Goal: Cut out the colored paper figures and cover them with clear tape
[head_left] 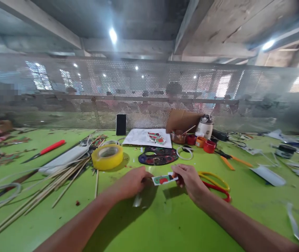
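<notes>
A small painted paper cutout (162, 180), green and red with a white border, is stretched between my two hands just above the green table. My right hand (190, 180) pinches its right end between thumb and fingers. At the left end, the closed fingertips of my left hand (132, 182) meet the cutout; their exact grip is partly hidden. Below the left hand shows a clear, shiny strip (137, 200), perhaps tape. Scissors with yellow and red handles (217, 182) lie beside my right wrist. More painted cutouts (156, 137) rest on white paper (136, 136) further back.
Left of my hands are a yellow tape roll (107, 156), thin bamboo sticks (57, 182) and a red-handled tool (52, 147). Behind them stand a dark phone (121, 124), paint pots (209, 146) and a white bottle (205, 126). A perforated screen (139, 80) closes the table's back.
</notes>
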A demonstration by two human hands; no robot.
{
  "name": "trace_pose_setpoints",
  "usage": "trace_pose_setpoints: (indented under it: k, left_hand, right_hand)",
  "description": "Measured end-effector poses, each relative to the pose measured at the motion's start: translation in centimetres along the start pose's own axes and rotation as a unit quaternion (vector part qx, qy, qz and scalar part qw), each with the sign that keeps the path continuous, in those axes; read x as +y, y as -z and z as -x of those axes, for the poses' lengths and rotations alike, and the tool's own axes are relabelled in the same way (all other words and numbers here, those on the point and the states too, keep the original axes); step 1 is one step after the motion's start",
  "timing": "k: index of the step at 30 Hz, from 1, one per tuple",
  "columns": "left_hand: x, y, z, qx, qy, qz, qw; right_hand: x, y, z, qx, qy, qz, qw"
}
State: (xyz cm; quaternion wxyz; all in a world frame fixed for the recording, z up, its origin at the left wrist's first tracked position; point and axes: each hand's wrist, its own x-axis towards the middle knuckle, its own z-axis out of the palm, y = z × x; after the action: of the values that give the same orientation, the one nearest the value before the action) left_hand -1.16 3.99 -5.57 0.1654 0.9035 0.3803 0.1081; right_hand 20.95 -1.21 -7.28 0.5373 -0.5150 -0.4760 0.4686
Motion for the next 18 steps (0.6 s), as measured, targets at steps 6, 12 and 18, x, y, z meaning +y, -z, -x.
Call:
trace_pose_setpoints:
  k: [6,12,18]
  left_hand:
    - [-0.5,-0.2,0.0,0.044,0.024,0.014,0.999]
    - [-1.4,0.7,-0.4,0.053,0.065,0.038,0.996]
    - [-1.4,0.6,-0.3,0.024,0.075,0.025,0.997]
  right_hand:
    - [0.3,-0.3,0.2,-0.035,-0.015,0.018,0.999]
    - [0.1,-0.5,0.5,-0.037,-0.026,0.047,0.998]
    - [0.3,-0.6,0.5,-0.043,-0.003,0.086,0.995]
